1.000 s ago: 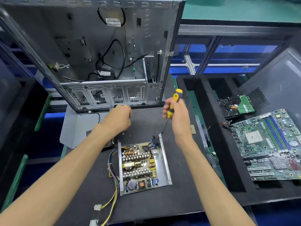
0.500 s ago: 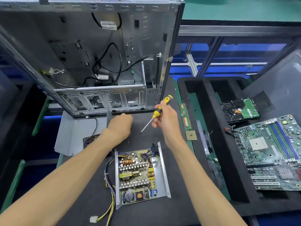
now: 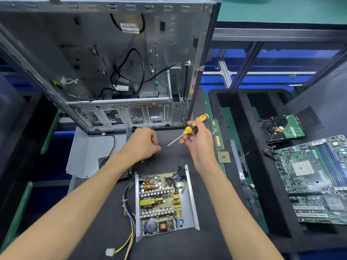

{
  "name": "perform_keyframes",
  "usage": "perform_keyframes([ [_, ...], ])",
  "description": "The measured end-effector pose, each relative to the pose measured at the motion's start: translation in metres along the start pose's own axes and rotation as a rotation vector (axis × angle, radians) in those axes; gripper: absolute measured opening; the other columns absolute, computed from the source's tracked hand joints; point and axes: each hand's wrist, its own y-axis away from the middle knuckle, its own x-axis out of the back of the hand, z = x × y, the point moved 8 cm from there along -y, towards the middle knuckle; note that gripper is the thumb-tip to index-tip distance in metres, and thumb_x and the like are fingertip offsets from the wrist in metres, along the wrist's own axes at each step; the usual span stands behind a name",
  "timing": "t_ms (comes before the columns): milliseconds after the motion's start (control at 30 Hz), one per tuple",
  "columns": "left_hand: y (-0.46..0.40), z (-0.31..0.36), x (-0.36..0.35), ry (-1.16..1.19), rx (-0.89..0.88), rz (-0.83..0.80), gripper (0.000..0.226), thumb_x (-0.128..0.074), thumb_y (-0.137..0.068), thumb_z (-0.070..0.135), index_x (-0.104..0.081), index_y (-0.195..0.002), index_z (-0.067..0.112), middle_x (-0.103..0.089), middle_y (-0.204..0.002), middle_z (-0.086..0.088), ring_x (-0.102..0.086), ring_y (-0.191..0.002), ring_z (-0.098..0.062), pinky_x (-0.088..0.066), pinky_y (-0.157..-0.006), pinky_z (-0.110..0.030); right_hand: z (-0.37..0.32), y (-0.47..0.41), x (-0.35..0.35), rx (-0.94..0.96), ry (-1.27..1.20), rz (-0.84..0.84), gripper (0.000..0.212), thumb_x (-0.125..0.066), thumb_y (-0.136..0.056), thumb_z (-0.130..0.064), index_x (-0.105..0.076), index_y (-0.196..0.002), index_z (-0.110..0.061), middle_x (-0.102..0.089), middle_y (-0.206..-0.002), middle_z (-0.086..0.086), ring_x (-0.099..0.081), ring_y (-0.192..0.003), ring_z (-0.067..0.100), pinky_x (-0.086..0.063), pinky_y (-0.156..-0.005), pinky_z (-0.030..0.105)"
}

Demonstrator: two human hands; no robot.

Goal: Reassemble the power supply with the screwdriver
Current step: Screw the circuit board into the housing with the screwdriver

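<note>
The open power supply (image 3: 163, 199) lies on the black mat, its circuit board exposed in a grey metal tray. Yellow and purple cables (image 3: 129, 231) trail off its left side. My right hand (image 3: 197, 145) grips the yellow-and-black screwdriver (image 3: 195, 124), which slants with its tip down to the left, above the mat. My left hand (image 3: 143, 145) hovers just left of that tip with curled fingers and fingertips drawn together. Anything between them is too small to see. A bent grey metal cover (image 3: 84, 154) lies left of the power supply.
An empty computer case (image 3: 112, 62) stands open behind my hands. A RAM stick (image 3: 216, 136) and a CPU chip (image 3: 223, 157) lie to the right on the mat. A black foam tray (image 3: 234, 113) holds a hard drive (image 3: 281, 128) and a motherboard (image 3: 311, 169).
My right hand lifted the screwdriver off the power supply and tilted it, tip toward the left hand. My left hand moved right, close to the tip.
</note>
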Motion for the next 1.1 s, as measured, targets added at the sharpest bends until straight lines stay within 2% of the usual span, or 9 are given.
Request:
perform_keyframes([
  [100,0.018,0.009,0.012,0.338,-0.036,0.039,0.022,-0.080,-0.077,0.006,-0.065,-0.067,0.019,-0.069,-0.065,0.006,-0.063,-0.058,-0.007,-0.050,-0.061,-0.024,-0.005,0.005,0.005,0.030,-0.105,0.020,0.034,-0.045,-0.109,-0.030,-0.061,-0.089,-0.008,-0.051,-0.055,0.001,-0.051,-0.046,0.015,-0.051,-0.047,0.029],
  [233,0.045,0.017,0.020,0.805,-0.098,0.043,0.014,-0.079,-0.081,-0.001,-0.072,-0.086,0.010,-0.076,-0.077,-0.009,-0.072,-0.069,-0.019,-0.059,-0.069,-0.024,-0.007,0.015,0.010,0.040,-0.195,0.042,0.031,-0.049,-0.107,-0.032,-0.061,-0.095,-0.007,-0.059,-0.056,0.002,-0.061,-0.050,0.017,-0.057,-0.053,0.032],
  [467,0.069,0.014,0.021,1.119,-0.085,0.085,0.014,-0.075,-0.086,0.000,-0.080,-0.087,0.013,-0.077,-0.086,-0.018,-0.076,-0.079,-0.030,-0.061,-0.074,-0.029,-0.006,0.034,0.010,0.068,-0.250,0.029,0.030,-0.049,-0.107,-0.032,-0.058,-0.092,-0.008,-0.059,-0.056,0.003,-0.065,-0.053,0.019,-0.060,-0.057,0.037],
  [733,0.082,0.015,0.027,1.074,-0.113,0.143,0.013,-0.076,-0.085,-0.001,-0.079,-0.090,0.011,-0.077,-0.081,-0.014,-0.076,-0.076,-0.026,-0.060,-0.074,-0.025,0.000,0.050,0.008,0.064,-0.249,0.019,0.028,-0.049,-0.107,-0.031,-0.057,-0.094,-0.007,-0.060,-0.056,0.005,-0.067,-0.055,0.020,-0.061,-0.059,0.039],
  [1000,0.094,0.022,0.035,0.843,-0.169,0.247,0.013,-0.075,-0.088,0.004,-0.078,-0.091,0.016,-0.078,-0.079,-0.002,-0.076,-0.075,-0.017,-0.058,-0.073,-0.020,0.008,0.058,0.010,0.051,-0.288,0.005,0.029,-0.049,-0.108,-0.030,-0.058,-0.093,-0.007,-0.064,-0.061,0.007,-0.071,-0.062,0.023,-0.062,-0.064,0.040],
  [1100,0.099,0.029,0.038,0.713,-0.207,0.283,0.014,-0.075,-0.089,0.008,-0.078,-0.092,0.021,-0.077,-0.080,0.006,-0.074,-0.078,-0.009,-0.057,-0.074,-0.017,0.013,0.060,0.015,0.018,-0.337,0.028,0.030,-0.050,-0.107,-0.030,-0.058,-0.091,-0.006,-0.060,-0.073,0.012,-0.072,-0.065,0.025,-0.062,-0.064,0.040],
])
